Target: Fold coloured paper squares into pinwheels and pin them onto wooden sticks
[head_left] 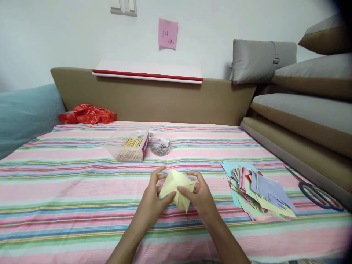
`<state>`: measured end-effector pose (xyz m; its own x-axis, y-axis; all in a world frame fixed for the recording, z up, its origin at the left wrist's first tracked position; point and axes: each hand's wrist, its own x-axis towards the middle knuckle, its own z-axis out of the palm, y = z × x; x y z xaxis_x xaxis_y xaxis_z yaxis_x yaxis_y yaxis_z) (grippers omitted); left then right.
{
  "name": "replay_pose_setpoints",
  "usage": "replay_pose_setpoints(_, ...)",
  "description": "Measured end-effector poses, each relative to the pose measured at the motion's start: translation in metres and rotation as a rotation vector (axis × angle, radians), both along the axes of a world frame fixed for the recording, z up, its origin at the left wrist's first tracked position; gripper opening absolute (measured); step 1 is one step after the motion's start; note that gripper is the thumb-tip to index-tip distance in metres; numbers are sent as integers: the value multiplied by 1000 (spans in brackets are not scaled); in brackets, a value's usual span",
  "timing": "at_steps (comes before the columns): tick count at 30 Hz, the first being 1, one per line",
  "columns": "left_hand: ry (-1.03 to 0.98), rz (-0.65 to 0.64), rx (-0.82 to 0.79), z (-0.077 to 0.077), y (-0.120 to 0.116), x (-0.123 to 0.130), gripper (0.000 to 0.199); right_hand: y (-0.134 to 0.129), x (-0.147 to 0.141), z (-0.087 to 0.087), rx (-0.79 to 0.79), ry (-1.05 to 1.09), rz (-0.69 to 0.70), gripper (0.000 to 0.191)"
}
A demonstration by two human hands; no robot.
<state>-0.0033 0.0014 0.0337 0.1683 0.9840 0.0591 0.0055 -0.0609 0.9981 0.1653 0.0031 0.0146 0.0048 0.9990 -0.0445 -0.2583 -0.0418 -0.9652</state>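
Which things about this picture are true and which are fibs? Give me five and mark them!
1. The left hand and right hand both hold the yellow paper. True.
2. The scissors lie left of the cut paper pile. False: they lie to its right.
3. Wooden sticks are in the clear plastic box. True.
4. The sticky note is green. False: it is pink.
5. The red plastic bag is farther from the hands than the clear plastic box. True.
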Motion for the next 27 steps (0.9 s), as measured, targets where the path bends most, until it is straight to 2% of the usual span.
replay_pose_setpoints(2,-108,99,-21,1,2,1,82,2,-5,4,1,62,-103,61)
replay_pose_setpoints(3,-151,121,-43,2,2,1,80,2,-7,6,0,106,-139,62)
replay_pose_setpoints(6,-195,64,-138,5,2,3,52,4,-12,13,12,244,-190,62)
replay_pose_setpoints(8,-205,19,-186,5,1,5,40,4,-15,15,15,306,-186,63)
replay_pose_setpoints(13,-279,14,-209,5,-1,11,30,2,-24,15,2,358,-133,62)
replay_pose_setpoints(18,-254,104,-157,8,-2,13,26,1,-30,14,-29,375,-124,63)
replay_pose_setpoints(23,-250,141,-130,5,-1,11,28,1,-29,17,-13,302,-122,60)
replay_pose_setpoints(25,-271,177,-132,2,1,9,29,0,-25,16,73,204,-163,54)
replay_pose_setpoints(27,-314,221,-142,0,3,7,30,-2,-18,14,248,3,-224,48)
